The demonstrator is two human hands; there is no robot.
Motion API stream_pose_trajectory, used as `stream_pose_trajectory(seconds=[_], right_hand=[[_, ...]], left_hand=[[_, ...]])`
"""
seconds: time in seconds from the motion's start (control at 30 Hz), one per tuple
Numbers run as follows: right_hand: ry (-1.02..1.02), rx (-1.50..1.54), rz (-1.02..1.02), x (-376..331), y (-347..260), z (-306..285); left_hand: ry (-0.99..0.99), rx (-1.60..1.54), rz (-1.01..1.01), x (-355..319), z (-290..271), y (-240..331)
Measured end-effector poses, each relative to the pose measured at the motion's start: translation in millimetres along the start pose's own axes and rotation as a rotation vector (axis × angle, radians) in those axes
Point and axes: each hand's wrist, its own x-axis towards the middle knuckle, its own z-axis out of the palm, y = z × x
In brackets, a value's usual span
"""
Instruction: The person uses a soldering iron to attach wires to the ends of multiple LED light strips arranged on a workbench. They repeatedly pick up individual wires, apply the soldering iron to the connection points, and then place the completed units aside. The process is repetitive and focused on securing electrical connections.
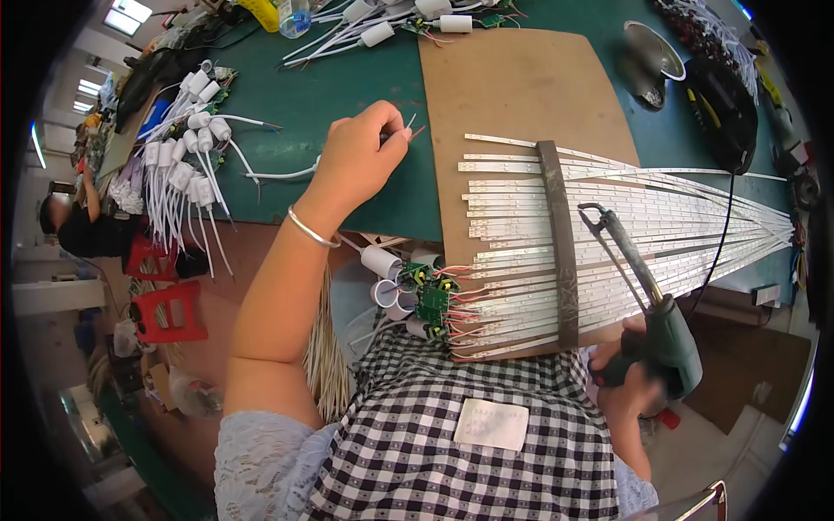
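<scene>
My left hand (369,156) is raised over the green table's near edge, left of the brown board. Its fingers are pinched round thin wires (418,133), whose red and pale ends stick out past the fingertips. What else lies inside the grip is hidden. My right hand (632,391) is wrapped round the handle of a dark green soldering gun (674,343). The gun's metal tip points up and left above a row of white LED strips (512,204). A dark bar (558,252) lies across the strips. Green circuit boards (433,304) with red wires join the nearest strip ends.
The strips fan over a brown board (521,78) on the green table (347,78). White lamp holders with cables (187,143) are piled at left, more (377,35) at the back. A metal bowl (665,52) stands far right, near a black cord (728,217). Red stools (169,310) and another person (91,230) are at left.
</scene>
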Motion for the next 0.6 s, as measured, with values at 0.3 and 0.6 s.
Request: stream_pose_trajectory(seconds=[0.3, 0.6], right_hand=[[-0.026, 0.001, 0.001, 2, -8, 16], [-0.15, -0.121, 0.138, -9, -11, 12]], left_hand=[[-0.163, -0.27, 0.056, -25, -1, 36], [-0.218, -0.037, 0.161, -68, 19, 77]])
